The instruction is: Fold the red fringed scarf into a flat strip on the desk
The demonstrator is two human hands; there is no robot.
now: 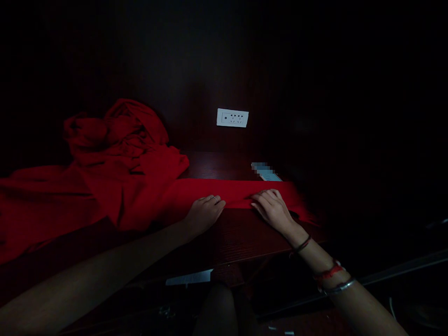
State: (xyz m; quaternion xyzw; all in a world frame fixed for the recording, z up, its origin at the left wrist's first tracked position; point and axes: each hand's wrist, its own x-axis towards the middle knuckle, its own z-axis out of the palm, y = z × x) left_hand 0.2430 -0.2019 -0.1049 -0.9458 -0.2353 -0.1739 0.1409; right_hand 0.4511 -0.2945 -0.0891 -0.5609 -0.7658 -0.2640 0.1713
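Observation:
A long red cloth lies across a dark wooden table, bunched in a heap at the back left and folded into a flat strip in the middle. My left hand rests on the strip's near edge, its fingers curled and pinching the fold. My right hand lies a little to the right on the same edge, fingers pressed down on the cloth. Bracelets circle my right wrist.
The room is very dark. A white wall socket sits on the dark back panel above the table. A small pale card or paper lies behind the cloth strip. A white slip shows under the table's front edge.

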